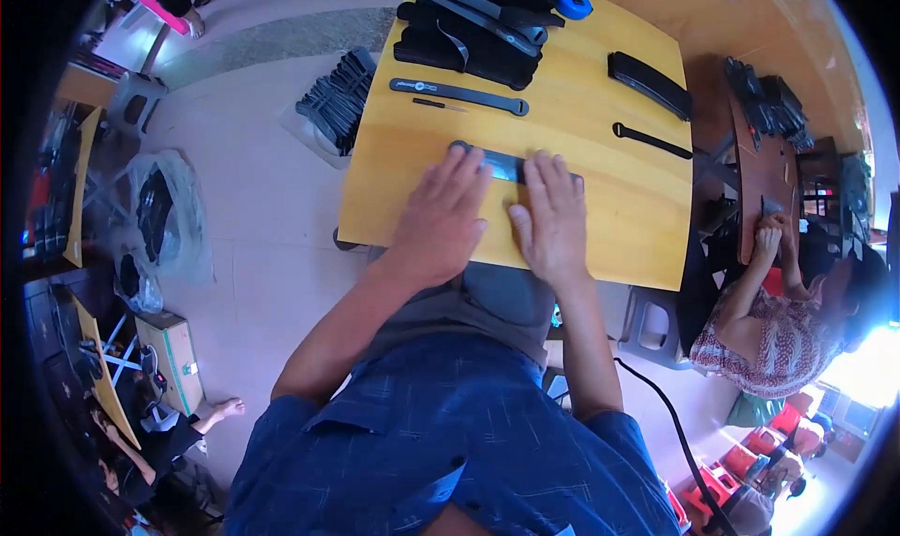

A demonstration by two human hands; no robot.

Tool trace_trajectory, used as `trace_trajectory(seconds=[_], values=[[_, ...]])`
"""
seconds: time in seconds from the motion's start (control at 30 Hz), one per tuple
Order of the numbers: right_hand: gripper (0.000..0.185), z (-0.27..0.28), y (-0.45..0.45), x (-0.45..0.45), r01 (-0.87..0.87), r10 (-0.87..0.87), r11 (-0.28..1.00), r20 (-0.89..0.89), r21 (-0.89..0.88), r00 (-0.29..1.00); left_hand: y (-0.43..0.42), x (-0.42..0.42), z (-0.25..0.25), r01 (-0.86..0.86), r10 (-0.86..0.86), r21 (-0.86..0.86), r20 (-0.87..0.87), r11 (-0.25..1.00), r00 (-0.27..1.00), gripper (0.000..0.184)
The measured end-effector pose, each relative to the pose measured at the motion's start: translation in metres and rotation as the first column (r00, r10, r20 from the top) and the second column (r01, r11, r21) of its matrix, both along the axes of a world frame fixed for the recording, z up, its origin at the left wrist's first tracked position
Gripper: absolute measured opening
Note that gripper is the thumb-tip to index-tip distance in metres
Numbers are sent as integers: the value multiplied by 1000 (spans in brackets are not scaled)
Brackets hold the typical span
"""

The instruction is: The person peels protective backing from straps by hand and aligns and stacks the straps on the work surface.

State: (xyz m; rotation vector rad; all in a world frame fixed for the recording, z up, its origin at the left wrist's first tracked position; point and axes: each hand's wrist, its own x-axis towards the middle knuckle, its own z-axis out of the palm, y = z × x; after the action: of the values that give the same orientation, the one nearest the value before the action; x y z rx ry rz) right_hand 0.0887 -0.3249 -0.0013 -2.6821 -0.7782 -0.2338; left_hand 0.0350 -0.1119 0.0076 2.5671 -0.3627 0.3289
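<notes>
A dark strap (503, 166) with a slotted, rounded end lies crosswise on the yellow table (619, 227), its middle catching a bluish shine. My left hand (442, 219) rests on its left part, fingers stretched out flat. On the right part lies my right hand (555, 219), also flat, thumb apart from the fingers. Both hands cover much of the strap. Beyond them are a similar strap (459, 96) with a white logo and a small thin-tipped tool (430, 103) with a dark handle.
Piled black straps (469, 56) lie at the table's far side beside a blue object (574, 4). To the right are a black bundle (650, 84) and a single black strap (653, 141). More bundles (336, 100) sit left on the floor. A person (773, 325) works at another table.
</notes>
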Motion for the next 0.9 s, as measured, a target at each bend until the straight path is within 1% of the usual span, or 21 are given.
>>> trace_trajectory(seconds=[0.03,0.07,0.1,0.17,0.2,0.27,0.3,0.37,0.4,0.47,0.57,0.67,0.8,0.87,0.9], values=[[63,0,5,-3,-19,19,1000,-85,-4,996,-5,2,-5,47,-46,24,-39,999,998,67],[63,-1,8,-5,-18,18,1000,-81,-4,997,-10,5,-11,98,-94,46,-81,994,992,70],[64,-3,10,-6,-47,45,999,-95,-25,995,-13,9,-18,99,-95,46,-78,994,992,70],[65,-7,9,-8,-77,72,996,-111,-47,991,-15,17,-29,130,-114,160,-105,979,988,72],[66,-9,6,-7,-73,65,996,-125,-59,990,-14,19,-31,129,-113,160,-105,979,988,72],[69,-11,1,-5,-67,53,994,-158,-85,986,-12,20,-33,153,-138,84,-164,985,977,78],[69,-12,0,-4,-68,53,994,-162,-85,985,-11,20,-33,152,-137,83,-168,985,976,78],[71,-12,-4,-3,-79,62,992,-162,-98,985,-10,20,-30,157,-141,73,-189,985,972,86],[71,-12,-6,-2,-77,60,992,-162,-98,985,-9,20,-29,159,-143,72,-190,985,971,86],[74,-10,-16,-2,-37,14,991,-176,-129,984,-6,17,-29,96,-80,71,-209,993,975,90],[76,-11,-35,-4,21,-45,989,-171,-144,984,6,13,-28,68,-43,104,-229,992,972,90],[78,-12,-43,-5,58,-83,989,-184,-134,980,15,11,-22,54,-20,112,-281,992,959,89],[81,-18,-48,-9,98,-116,988,-158,-117,981,21,8,-23,48,-5,140,-291,989,957,89],[86,-21,-49,-11,142,-161,981,-146,-135,976,20,7,-21,27,35,203,-293,979,956,89],[86,-23,-48,-13,149,-168,980,-140,-136,976,19,7,-20,32,28,202,-288,979,957,89]])
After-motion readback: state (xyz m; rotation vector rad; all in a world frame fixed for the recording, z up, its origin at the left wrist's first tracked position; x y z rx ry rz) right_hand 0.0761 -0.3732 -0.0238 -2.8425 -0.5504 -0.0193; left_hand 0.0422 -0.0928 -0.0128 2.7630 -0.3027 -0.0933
